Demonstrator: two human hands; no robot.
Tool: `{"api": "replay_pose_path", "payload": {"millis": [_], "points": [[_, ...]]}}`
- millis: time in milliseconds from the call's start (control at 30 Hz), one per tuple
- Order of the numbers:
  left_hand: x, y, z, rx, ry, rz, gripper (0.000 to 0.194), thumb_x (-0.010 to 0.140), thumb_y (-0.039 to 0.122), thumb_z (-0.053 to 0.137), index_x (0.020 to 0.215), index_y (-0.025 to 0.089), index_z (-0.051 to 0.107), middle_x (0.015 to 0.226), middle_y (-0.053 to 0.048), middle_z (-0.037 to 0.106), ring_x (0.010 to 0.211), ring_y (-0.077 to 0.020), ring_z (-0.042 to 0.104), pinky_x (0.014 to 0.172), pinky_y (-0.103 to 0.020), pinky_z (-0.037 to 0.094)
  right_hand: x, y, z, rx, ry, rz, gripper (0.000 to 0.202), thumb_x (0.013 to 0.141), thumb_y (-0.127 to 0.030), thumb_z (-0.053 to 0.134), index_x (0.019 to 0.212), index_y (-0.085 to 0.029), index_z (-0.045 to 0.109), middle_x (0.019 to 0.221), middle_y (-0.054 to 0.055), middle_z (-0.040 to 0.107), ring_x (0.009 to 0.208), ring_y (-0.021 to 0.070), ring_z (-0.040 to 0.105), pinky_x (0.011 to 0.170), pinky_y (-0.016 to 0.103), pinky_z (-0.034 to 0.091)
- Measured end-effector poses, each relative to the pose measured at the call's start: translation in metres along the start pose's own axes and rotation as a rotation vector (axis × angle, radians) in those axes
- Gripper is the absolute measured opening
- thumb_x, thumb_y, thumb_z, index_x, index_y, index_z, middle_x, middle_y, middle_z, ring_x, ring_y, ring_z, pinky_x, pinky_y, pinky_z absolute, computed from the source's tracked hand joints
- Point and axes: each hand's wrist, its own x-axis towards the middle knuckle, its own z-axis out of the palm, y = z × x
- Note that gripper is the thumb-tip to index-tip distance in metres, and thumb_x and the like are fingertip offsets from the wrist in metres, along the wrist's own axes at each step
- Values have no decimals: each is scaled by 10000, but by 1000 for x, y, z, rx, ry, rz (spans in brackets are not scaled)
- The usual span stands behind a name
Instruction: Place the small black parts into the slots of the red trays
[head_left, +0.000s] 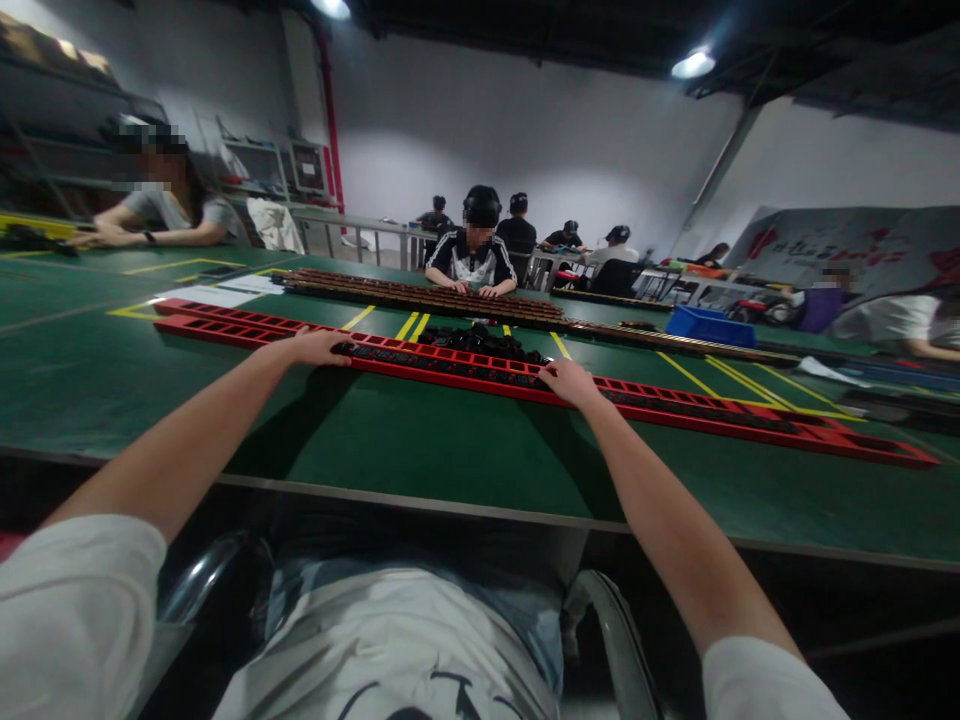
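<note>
A long red slotted tray lies across the green table in front of me, made of two rows of rectangular slots. Small black parts fill much of the near row. My left hand grips the tray left of its middle, its fingertips by the end of the black parts. Further right, my right hand has its fingers curled on the tray's near row. Small parts under the fingertips of either hand are too hidden to make out. A pile of loose black pieces sits just behind the tray.
Behind the pile lie long brown strips, where a co-worker rests both hands. White papers lie at the back left. A blue bin stands at the right. Yellow tape lines mark the green table. Other people sit further off.
</note>
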Motion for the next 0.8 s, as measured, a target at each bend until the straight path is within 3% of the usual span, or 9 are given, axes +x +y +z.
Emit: {"api": "replay_pose_path", "payload": {"millis": [67, 133, 267, 367, 433, 533, 600, 700, 800], "points": [[-1, -9, -2, 8, -10, -16, 673, 797, 622, 620, 1377, 281, 592, 1443, -93, 592, 1325, -327, 535, 1096, -493, 373, -1, -1, -1, -10, -15, 2, 444, 979, -505, 449, 1148, -206, 731, 1229, 130, 687, 1125, 313, 639, 938, 436, 501], [-1, -20, -5, 17, -30, -8, 693, 794, 633, 634, 1374, 256, 595, 1424, -81, 610, 1289, -281, 564, 1067, -392, 410, -1, -1, -1, -26, -28, 13, 471, 985, -523, 432, 1136, -196, 735, 1239, 142, 673, 1118, 312, 640, 939, 436, 501], [2, -41, -10, 2, -94, 60, 713, 821, 518, 696, 1394, 121, 543, 1372, -61, 646, 1151, -143, 597, 1005, -213, 420, -3, -1, -2, -72, -19, 27, 543, 999, -560, 366, 1165, -195, 732, 1308, 176, 612, 1174, 338, 608, 979, 493, 476], [5, -55, -16, 2, -147, 54, 611, 864, 399, 693, 1367, 84, 548, 1310, -49, 680, 1061, -103, 604, 973, -189, 429, -5, -5, -3, -112, -32, 63, 605, 998, -604, 320, 1208, -199, 717, 1319, 195, 601, 1212, 371, 580, 1016, 591, 420], [8, -58, -22, 33, -131, 16, 564, 898, 416, 659, 1338, 73, 575, 1267, -53, 699, 1043, -110, 599, 957, -193, 436, -6, -8, -3, -139, -44, 82, 632, 1005, -603, 293, 1219, -179, 710, 1292, 203, 626, 1219, 378, 575, 1049, 639, 363], [10, -53, -28, 4, -90, -13, 572, 991, 510, 493, 1361, 80, 563, 1288, -45, 690, 1069, -113, 585, 954, -189, 432, -5, -13, -3, -159, -57, 88, 653, 1016, -586, 260, 1210, -157, 713, 1244, 209, 667, 1216, 383, 582, 1086, 670, 290], [12, -44, -26, -59, -105, -9, 596, 1033, 538, 368, 1398, 98, 536, 1351, -36, 656, 1088, -104, 586, 963, -183, 424, -4, -13, -2, -159, -66, 87, 667, 1012, -594, 257, 1195, -151, 721, 1247, 220, 669, 1215, 394, 584, 1077, 663, 304], [19, -29, -17, -76, -104, -33, 644, 1036, 570, 325, 1416, 91, 526, 1404, -64, 616, 1093, -112, 594, 982, -202, 413, -2, -11, -1, -158, -71, 81, 675, 1008, -602, 261, 1164, -142, 729, 1263, 223, 666, 1223, 401, 578, 1061, 636, 344], [29, -22, -7, -49, -39, -72, 704, 1018, 618, 333, 1307, 43, 618, 1211, -80, 723, 931, -113, 628, 882, -193, 443, 0, -8, 0, -163, -68, 62, 683, 1023, -571, 219, 1149, -134, 727, 1266, 221, 667, 1222, 392, 584, 1056, 614, 365]]}}
